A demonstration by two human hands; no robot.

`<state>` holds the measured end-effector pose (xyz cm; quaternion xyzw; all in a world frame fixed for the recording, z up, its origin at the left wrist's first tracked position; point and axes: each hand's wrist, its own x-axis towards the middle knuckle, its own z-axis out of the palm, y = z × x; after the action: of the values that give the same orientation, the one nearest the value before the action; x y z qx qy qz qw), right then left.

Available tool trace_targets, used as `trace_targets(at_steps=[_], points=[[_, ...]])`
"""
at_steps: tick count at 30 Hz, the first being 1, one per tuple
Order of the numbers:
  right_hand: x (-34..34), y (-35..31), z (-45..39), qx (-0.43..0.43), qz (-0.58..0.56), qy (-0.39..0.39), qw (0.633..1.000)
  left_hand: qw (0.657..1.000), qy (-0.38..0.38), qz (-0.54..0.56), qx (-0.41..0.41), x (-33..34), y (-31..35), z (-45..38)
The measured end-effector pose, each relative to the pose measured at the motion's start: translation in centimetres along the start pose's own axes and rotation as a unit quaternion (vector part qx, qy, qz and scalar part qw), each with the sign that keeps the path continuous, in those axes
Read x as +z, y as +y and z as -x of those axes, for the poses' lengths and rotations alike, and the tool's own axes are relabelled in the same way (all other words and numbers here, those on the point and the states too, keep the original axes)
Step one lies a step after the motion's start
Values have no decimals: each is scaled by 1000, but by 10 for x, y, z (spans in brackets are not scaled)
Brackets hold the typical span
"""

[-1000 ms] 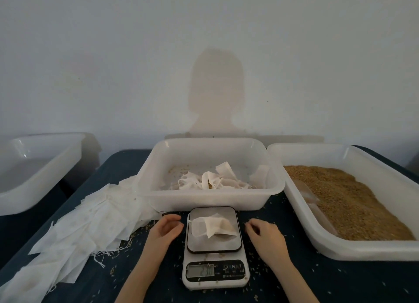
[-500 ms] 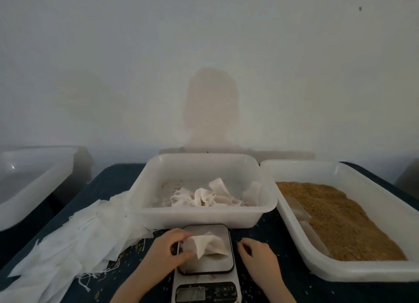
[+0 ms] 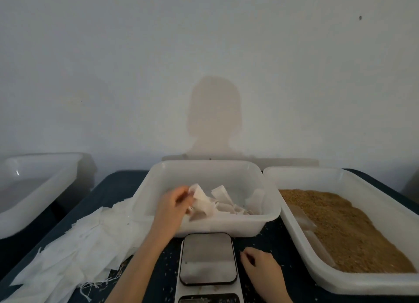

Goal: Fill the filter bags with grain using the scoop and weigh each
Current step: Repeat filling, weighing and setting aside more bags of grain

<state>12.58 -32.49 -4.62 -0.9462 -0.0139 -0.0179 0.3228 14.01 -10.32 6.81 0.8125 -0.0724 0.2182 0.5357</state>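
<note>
text: none legible | scale (image 3: 208,280) panel: cut off at frame edge, button marks blurred

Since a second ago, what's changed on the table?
The left hand took the filled bag off the scale and carried it over the middle tub, fingers pinching it. The scale is bare now. The right hand stayed beside it; tubs unmoved.

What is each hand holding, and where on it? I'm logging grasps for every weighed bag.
The left hand pinches a filled filter bag by its upper end over the middle tub. The right hand holds nothing.
</note>
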Motion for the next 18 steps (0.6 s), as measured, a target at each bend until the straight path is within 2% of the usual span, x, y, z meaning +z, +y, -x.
trace_targets(at_steps=[2,4,5,7,9,11,13,15,18], points=[[0,-1,1,0,4,1,1000,999,51,-9,6,-1,2,-11],[-1,-2,1,1,8,5,1000,994,54,-90,19,1,-3,-20],[0,-2,2,1,9,6,1000,985,30,-171,19,4,-9,-24],[-1,-3,1,5,9,2,1000,936,-50,-349,9,11,-20,-30],[-2,-5,0,8,11,-1,1000,904,-124,-410,3,15,-27,-32],[-3,-5,-1,4,9,-6,1000,899,-176,-401,-14,16,-31,-35],[-3,-5,-1,3,3,-6,1000,912,-185,-366,-29,14,-33,-34],[-2,-5,0,5,-9,0,1000,935,-162,-310,-52,9,-35,-29],[-2,-3,0,20,-52,27,998,963,-71,-250,-66,-10,-42,-14]])
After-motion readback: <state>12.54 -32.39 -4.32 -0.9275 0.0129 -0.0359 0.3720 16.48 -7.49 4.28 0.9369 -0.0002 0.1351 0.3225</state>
